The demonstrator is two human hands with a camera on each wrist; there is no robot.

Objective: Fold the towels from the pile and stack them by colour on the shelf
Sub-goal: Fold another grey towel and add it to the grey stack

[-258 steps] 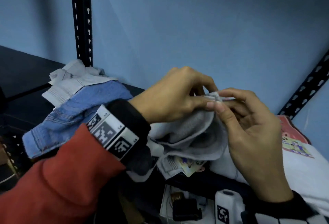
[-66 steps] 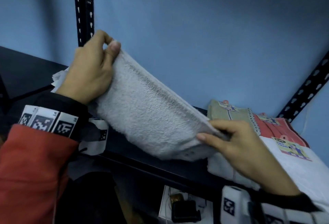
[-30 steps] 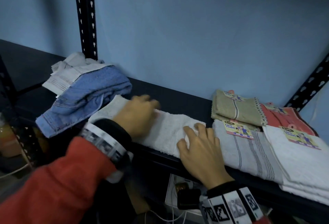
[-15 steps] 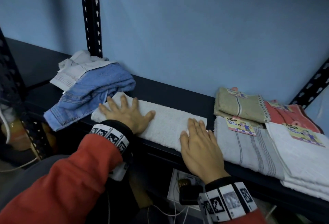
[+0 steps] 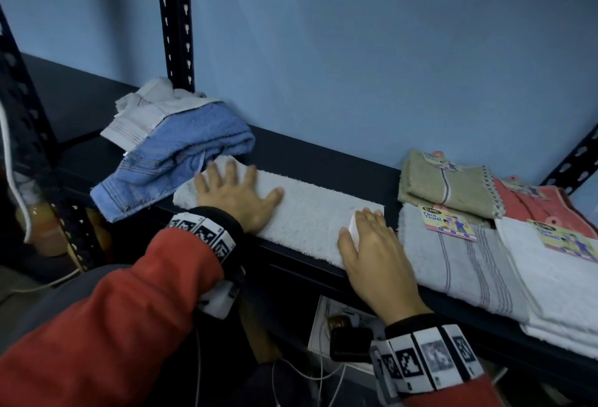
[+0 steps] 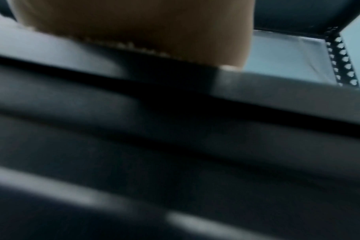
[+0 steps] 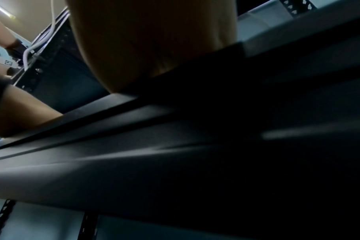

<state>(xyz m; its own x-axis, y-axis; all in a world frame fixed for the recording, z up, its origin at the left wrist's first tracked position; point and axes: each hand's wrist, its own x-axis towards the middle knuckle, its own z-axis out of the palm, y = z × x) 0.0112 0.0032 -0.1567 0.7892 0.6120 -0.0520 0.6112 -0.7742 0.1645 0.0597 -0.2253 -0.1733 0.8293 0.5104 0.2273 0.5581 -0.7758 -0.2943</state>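
Note:
A white towel (image 5: pixel 307 212), folded into a long strip, lies on the dark shelf (image 5: pixel 323 160). My left hand (image 5: pixel 236 193) lies flat on its left end, fingers spread. At the strip's right end my right hand (image 5: pixel 372 245) rests flat with straight fingers. A loose pile of a blue towel (image 5: pixel 181 154) and a white striped towel (image 5: pixel 145 115) sits to the left. Both wrist views are dark and blurred, showing only my left palm (image 6: pixel 134 24), my right palm (image 7: pixel 154 40) and the shelf edge (image 6: pixel 277 97).
Folded towels lie at the right: a grey striped one (image 5: pixel 459 261), white ones (image 5: pixel 556 277), a beige one (image 5: pixel 446 186) and a coral one (image 5: pixel 543 209), some with paper labels. A black upright post (image 5: pixel 174 18) stands behind the pile. Cables and a box sit below the shelf.
The towel was held up folded, then laid on the shelf. Both hands went flat on it; since half a second ago they have hardly moved.

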